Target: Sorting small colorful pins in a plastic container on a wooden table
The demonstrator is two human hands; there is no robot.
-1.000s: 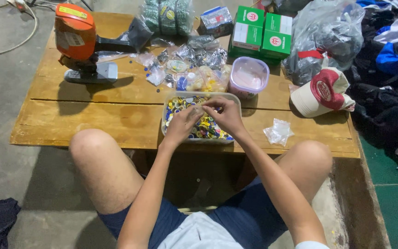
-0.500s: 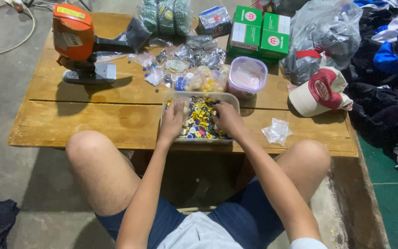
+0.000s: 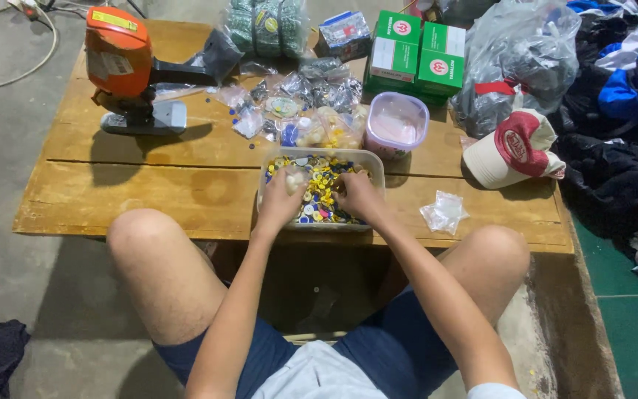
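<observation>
The left hand (image 3: 283, 198) rests curled in the left half of a clear plastic tub (image 3: 372, 164) of small yellow, blue and white buttons (image 3: 323, 188), perhaps pinching a pale bit, though I cannot tell, and the right hand (image 3: 356, 193) lies just beside it, fingers bent down into the pile. The tub's long axis runs across the wooden table (image 3: 149, 185), at its near edge between the knees, an orange cutting machine (image 3: 123, 63) far left, a capped pink container (image 3: 396, 125) behind, a red and cream cap (image 3: 515, 148) right, over concrete floor

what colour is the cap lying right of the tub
The cap is red and cream, seen in the head view.
</observation>
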